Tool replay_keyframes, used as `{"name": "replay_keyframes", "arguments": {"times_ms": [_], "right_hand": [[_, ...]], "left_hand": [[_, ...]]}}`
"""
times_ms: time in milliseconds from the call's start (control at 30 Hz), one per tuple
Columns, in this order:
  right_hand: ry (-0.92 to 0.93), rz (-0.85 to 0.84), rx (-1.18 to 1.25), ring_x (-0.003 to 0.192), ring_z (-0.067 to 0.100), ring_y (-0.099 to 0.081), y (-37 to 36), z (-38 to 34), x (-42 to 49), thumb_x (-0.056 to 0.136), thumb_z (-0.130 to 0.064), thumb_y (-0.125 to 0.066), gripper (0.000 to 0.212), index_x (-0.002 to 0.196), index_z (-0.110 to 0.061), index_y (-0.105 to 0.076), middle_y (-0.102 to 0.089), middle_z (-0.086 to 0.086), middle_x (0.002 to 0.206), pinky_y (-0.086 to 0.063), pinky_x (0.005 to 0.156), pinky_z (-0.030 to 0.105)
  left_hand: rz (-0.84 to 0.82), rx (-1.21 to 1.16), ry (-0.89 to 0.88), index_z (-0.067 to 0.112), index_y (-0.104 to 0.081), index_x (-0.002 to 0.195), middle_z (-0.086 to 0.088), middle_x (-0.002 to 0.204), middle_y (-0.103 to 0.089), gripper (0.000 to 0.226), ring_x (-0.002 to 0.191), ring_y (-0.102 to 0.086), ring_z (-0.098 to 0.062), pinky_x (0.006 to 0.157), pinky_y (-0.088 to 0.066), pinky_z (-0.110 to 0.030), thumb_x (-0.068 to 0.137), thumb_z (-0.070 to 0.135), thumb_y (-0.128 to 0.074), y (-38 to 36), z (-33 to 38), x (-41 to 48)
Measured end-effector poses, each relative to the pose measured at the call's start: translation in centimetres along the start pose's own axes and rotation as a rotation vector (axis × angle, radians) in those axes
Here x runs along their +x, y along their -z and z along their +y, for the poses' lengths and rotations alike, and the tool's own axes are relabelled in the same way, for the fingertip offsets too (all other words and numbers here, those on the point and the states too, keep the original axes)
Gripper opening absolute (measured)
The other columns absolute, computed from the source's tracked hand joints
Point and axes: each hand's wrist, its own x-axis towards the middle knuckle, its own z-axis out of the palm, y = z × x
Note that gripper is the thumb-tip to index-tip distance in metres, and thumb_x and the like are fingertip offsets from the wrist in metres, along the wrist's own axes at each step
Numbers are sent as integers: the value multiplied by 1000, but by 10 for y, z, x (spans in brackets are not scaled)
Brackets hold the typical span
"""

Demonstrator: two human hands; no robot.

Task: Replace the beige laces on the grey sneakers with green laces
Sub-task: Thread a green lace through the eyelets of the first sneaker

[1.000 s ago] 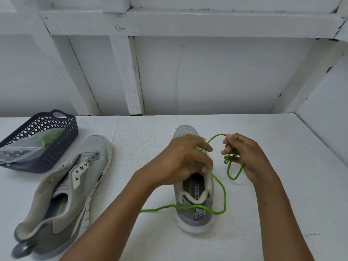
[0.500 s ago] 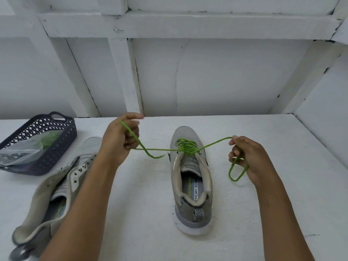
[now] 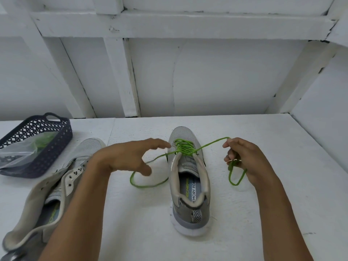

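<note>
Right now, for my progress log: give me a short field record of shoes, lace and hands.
centre sneaker: upright on the table, green lace threaded through its eyelets
left hand: open, fingers spread, holding nothing, near the laced eyelets
right hand: pinches one lace end, a loop hanging below
second sneaker: unlaced, eyelets empty
basket: holds a clear bag with something green

The laced sneaker stands centre, the unlaced sneaker to its left, the basket holding a bag behind that.
</note>
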Motion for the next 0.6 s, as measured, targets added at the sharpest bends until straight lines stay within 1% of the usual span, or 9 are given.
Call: {"name": "replay_keyframes", "arguments": {"times_ms": [33,67,133,200,267,367,433,500,600], "right_hand": [[7,-8,40,67,17,-61,-2,-2,0,102,-28,-49,27,88,-14,-68,-53,1,60,-50,75,39],[10,-19,89,67,18,-60,-4,-4,-1,102,-30,-48,29,88,-14,-68,-53,1,61,-49,73,39],[-14,-47,215,65,19,-57,-9,-8,-1,103,-32,-45,32,88,-14,-66,-52,2,60,-48,68,37],[-83,-80,424,60,19,-54,-19,-14,-2,103,-32,-45,32,86,-12,-63,-51,2,59,-48,65,35],[-163,-111,679,57,19,-54,-30,-21,-3,102,-32,-45,31,85,-12,-60,-49,2,58,-49,65,35],[-248,-106,1001,60,20,-56,-41,-29,-3,102,-30,-46,30,82,-10,-56,-51,4,61,-52,69,37],[-276,-102,1124,63,22,-59,-46,-33,-4,103,-28,-44,31,81,-8,-55,-53,5,63,-56,69,37],[-285,-91,1191,66,23,-60,-50,-35,-5,104,-26,-43,33,81,-6,-55,-53,7,65,-60,68,38],[-278,-71,1241,72,24,-61,-52,-35,-6,104,-25,-43,33,80,-5,-56,-54,9,69,-59,77,42]], "left_hand": [[44,-12,-49,56,-43,132,31,139,-44,77,130,-37,11,104,-36,-21,75,15,-75,1,7,-3],[118,-32,-98,52,-48,131,32,135,-48,70,126,-41,12,102,-38,-19,80,12,-75,1,15,-4],[329,-125,-172,40,-63,114,32,111,-62,41,107,-57,10,91,-47,-16,86,11,-72,-2,32,0],[489,-192,-199,30,-69,94,26,84,-68,17,80,-63,5,75,-51,-19,90,15,-69,-8,47,5],[514,-199,-239,28,-70,83,19,74,-68,10,68,-60,1,68,-48,-20,90,21,-69,-16,60,11],[440,-158,-268,30,-71,84,14,77,-67,7,66,-56,3,64,-44,-16,86,37,-74,-30,75,17],[408,-126,-235,33,-70,92,14,80,-65,17,66,-55,4,63,-42,-13,82,45,-76,-37,82,21],[410,-63,-206,36,-67,98,15,82,-64,25,70,-57,2,67,-46,-20,80,49,-77,-42,85,25],[442,57,-203,32,-68,101,14,87,-64,31,82,-60,-2,76,-51,-33,79,53,-75,-45,89,29]]}}
